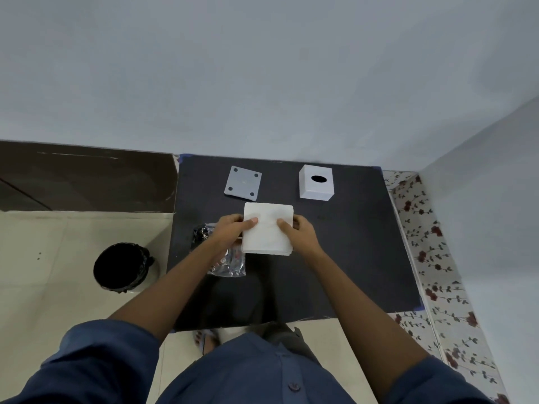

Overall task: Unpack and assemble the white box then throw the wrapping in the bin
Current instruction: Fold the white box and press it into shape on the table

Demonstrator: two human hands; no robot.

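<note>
A white stack of tissues (267, 237) is in the middle of the dark table (350, 258). My left hand (233, 228) grips its left edge and my right hand (297, 228) grips its right edge, thumbs on top. The white box shell (316, 189) with an oval hole on top stands at the back right. Its flat grey-white base plate (243, 182) with dark round pads at the corners lies at the back, left of the shell. Crumpled clear plastic wrapping (230, 265) lies on the table under my left wrist.
A bin (122, 268) lined with a black bag stands on the tiled floor left of the table. A brown board (87, 176) leans along the back left. A floral-patterned strip (431, 258) runs along the table's right side by the wall.
</note>
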